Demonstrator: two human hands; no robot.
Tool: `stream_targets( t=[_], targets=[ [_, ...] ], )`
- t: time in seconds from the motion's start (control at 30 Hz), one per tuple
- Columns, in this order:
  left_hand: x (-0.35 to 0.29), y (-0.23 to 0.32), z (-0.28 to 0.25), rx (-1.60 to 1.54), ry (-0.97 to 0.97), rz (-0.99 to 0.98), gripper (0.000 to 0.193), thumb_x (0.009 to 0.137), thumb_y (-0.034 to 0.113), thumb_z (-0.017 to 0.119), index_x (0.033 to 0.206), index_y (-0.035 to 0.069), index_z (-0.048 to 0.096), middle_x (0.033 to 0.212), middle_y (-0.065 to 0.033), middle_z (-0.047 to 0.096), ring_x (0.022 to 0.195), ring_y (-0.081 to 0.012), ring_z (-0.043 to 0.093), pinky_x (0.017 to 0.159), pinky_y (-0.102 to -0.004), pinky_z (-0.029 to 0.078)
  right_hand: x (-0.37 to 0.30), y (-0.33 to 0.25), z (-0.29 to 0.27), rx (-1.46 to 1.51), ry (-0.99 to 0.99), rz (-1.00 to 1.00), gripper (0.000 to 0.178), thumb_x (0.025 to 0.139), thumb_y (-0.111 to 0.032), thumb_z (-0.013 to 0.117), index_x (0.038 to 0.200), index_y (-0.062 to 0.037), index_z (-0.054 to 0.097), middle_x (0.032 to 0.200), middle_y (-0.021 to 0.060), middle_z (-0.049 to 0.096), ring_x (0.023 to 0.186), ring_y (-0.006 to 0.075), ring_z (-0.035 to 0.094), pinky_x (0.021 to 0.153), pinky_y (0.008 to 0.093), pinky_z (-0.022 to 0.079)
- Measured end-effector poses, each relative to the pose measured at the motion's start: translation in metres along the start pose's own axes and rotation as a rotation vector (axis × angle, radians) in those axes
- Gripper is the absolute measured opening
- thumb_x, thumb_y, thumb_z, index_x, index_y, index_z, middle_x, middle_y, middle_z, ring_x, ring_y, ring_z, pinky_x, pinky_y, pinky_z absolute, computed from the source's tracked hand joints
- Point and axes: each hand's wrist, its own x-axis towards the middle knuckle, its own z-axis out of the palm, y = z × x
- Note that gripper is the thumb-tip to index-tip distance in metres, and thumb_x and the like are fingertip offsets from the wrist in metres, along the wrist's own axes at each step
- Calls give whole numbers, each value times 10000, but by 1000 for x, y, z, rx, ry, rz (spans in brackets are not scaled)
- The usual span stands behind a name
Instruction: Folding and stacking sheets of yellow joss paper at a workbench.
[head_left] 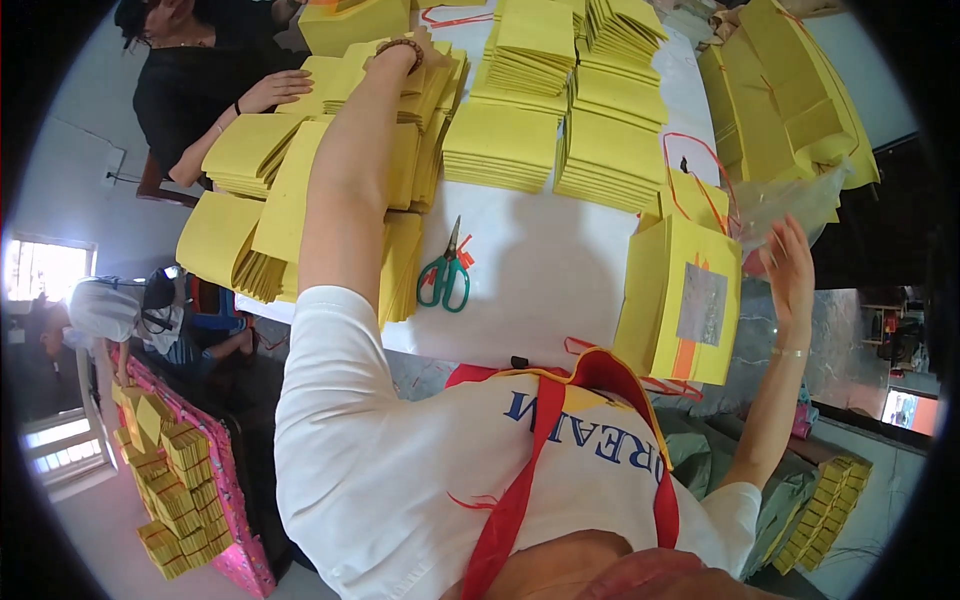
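Reaching far forward with the left hand [432, 58], set against stacks of folded yellow paper [403, 165]; cannot tell whether grasping or merely touching, fingertips being too indistinct. Holding the right hand [790, 262] raised, fingers extended and unclenched, right beside a clear plastic bag [800, 205]; cannot tell whether touching it. Standing just left of the right hand: a yellow paper carrier bag [655, 290] with orange cords and a grey panel. Piled to the right of the left hand: more folded yellow bundles [502, 145]. Lying nearer the body than the left hand, on a white tabletop [520, 310]: green-handled scissors [443, 283]. Resting on paper left of the left hand: a co-worker's hand [276, 90]. Visible well behind, on the left: pink patterned cloth [243, 565] under further yellow piles [180, 495].
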Motion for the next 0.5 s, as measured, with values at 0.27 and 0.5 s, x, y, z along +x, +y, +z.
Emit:
stream_targets(
  t=[0.27,0.5],
  targets=[
    [-24,8,-4,12,-101,4,499,712,381,592,1134,115,612,1174,-115,594,1086,-278,558,884,-441,415,-100,71,-111,405,299,-19,340,918,-201,526,1249,-124,511,1145,12,585,973,127,579,818,292,468],
    [-14,10,-8,24,-278,-35,521,794,436,474,1250,188,522,1299,-26,507,1197,-267,448,934,-454,370,-138,103,-116,528,312,-27,300,912,-189,533,1205,-125,549,1096,8,618,969,130,593,790,303,489]
  ],
)
